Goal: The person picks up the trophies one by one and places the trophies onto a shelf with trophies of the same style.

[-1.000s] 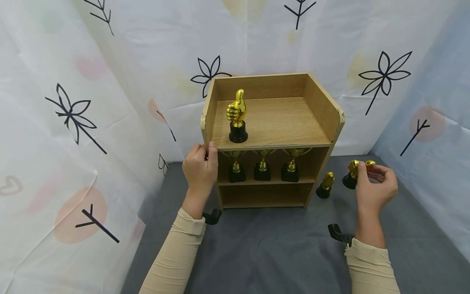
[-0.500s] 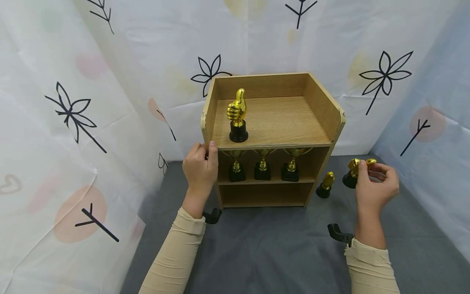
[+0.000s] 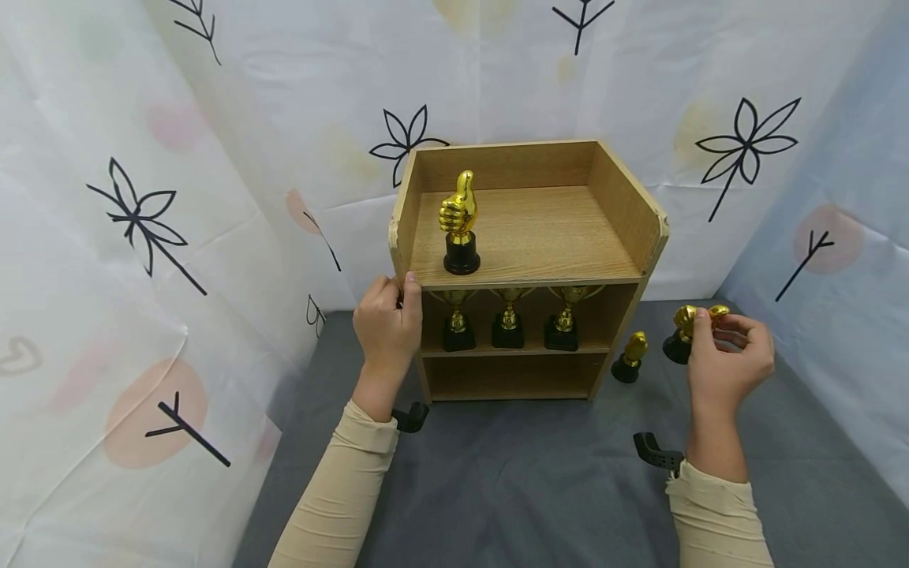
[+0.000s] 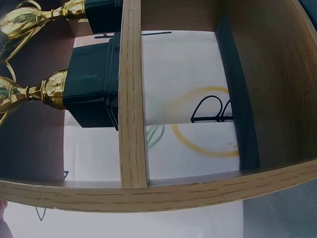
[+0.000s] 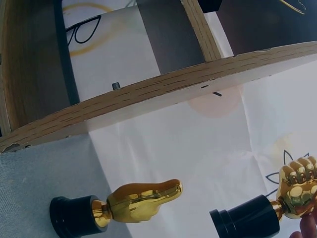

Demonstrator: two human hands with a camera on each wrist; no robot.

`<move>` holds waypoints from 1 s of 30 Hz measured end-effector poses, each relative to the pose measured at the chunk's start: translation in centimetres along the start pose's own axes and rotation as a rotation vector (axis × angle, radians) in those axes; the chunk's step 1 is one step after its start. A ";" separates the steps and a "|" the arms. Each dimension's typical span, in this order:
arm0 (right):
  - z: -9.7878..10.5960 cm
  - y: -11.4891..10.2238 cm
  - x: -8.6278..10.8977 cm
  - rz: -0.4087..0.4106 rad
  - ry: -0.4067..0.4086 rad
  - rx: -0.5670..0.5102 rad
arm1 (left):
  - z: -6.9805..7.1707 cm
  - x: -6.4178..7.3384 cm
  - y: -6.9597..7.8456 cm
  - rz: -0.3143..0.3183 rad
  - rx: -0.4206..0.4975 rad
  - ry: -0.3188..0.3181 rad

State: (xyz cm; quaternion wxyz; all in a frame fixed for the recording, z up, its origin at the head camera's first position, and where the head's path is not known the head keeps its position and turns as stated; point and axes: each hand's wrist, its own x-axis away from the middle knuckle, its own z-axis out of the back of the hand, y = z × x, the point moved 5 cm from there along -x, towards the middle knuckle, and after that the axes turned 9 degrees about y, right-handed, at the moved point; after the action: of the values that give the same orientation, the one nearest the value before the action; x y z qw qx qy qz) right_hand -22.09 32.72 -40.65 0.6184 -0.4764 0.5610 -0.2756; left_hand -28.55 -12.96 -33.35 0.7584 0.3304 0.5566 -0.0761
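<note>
My left hand [image 3: 389,323] grips the left side of a wooden shelf [image 3: 525,280], its thumb against the front edge. My right hand [image 3: 731,363] pinches a golden thumbs-up trophy [image 5: 250,218] near its top, to the right of the shelf. Its black base tilts a little in the head view. Between that hand and the shelf, a second thumbs-up trophy [image 3: 630,359] stands upright on the grey cloth. One more thumbs-up trophy [image 3: 460,229] is on the top tier, toward the left. Cup trophies [image 4: 89,89] line the middle tier, their tops partly hidden by the upper board in the head view.
The shelf's bottom tier [image 3: 507,379] shows bare wood. A grey cloth [image 3: 525,489] covers the table in front. White patterned fabric [image 3: 525,87] hangs close behind the shelf and along both sides.
My right hand has shifted very slightly right and up, with the thumbs-up trophy still pinched. My left hand stays on the shelf's side.
</note>
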 end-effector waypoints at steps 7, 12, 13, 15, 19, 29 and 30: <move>0.1 -0.1 0.1 0.005 0.004 0.004 | 0.1 0.0 0.1 -0.001 0.003 0.003; 0.2 -0.3 0.0 0.005 0.006 0.009 | 0.0 0.0 0.0 0.000 0.004 0.003; 0.2 -0.3 0.0 0.003 0.007 0.009 | 0.0 0.0 0.0 0.000 0.004 0.003; 0.2 -0.3 0.0 0.001 0.009 0.007 | 0.0 0.0 0.1 -0.002 0.004 0.002; 0.2 -0.5 0.0 -0.001 0.007 0.005 | 0.1 0.0 0.1 -0.002 0.007 0.001; 0.2 -0.7 0.0 0.006 0.001 0.015 | 0.0 0.0 0.1 -0.004 0.011 -0.004; 0.2 -0.7 0.0 0.005 0.002 0.015 | 0.0 0.0 0.1 -0.003 0.013 -0.003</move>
State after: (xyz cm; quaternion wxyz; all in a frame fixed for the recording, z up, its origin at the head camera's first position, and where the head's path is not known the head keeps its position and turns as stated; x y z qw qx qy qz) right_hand -21.78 32.54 -40.04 0.6220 -0.4701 0.5609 -0.2784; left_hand -28.53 -12.88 -33.26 0.7569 0.3345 0.5555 -0.0815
